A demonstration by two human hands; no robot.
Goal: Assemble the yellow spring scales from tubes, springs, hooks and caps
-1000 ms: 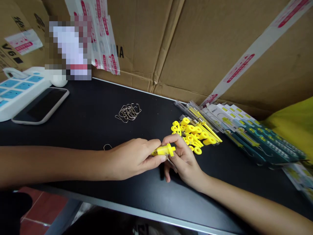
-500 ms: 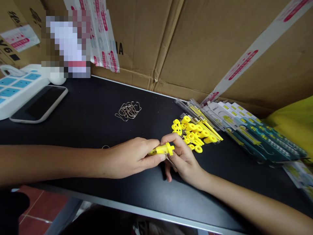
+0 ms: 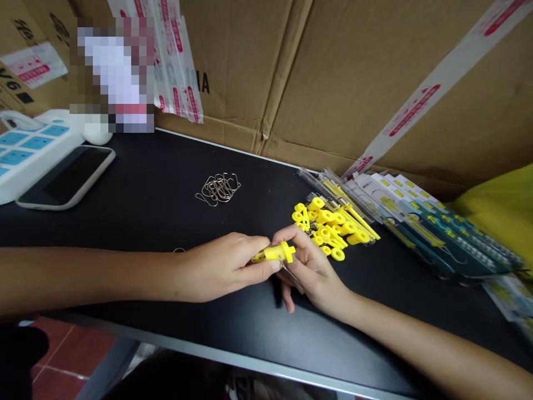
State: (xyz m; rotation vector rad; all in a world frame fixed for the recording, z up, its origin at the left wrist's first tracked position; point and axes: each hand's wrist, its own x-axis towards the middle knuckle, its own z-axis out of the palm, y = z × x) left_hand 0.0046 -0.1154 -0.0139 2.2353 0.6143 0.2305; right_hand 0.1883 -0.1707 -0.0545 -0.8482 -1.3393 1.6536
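My left hand (image 3: 229,268) is closed around a yellow plastic tube-shaped part (image 3: 275,253) with a flanged end pointing right. Part of its body is hidden in the palm. Close against its right side, my right hand (image 3: 313,273) pinches a thin metal wire (image 3: 293,275) that runs diagonally below the yellow part. Whether the wire's upper end enters the part, I cannot tell. Just behind my right hand lies a pile of loose yellow plastic pieces (image 3: 327,225) with some springs among them. A tangle of bent wire hooks (image 3: 220,188) rests farther back on the black table (image 3: 166,183).
Clear plastic tubes with yellow rods (image 3: 350,203) lie behind the yellow pile. Stacked printed packages (image 3: 433,222) are at the right. A phone (image 3: 66,176) and a white power strip (image 3: 31,145) sit at the left. Cardboard (image 3: 233,66) stands along the table's back edge.
Both hands hold nearly the same pose. The yellow part and my fingers have shifted very slightly left; the wire in my right hand shows a little more.
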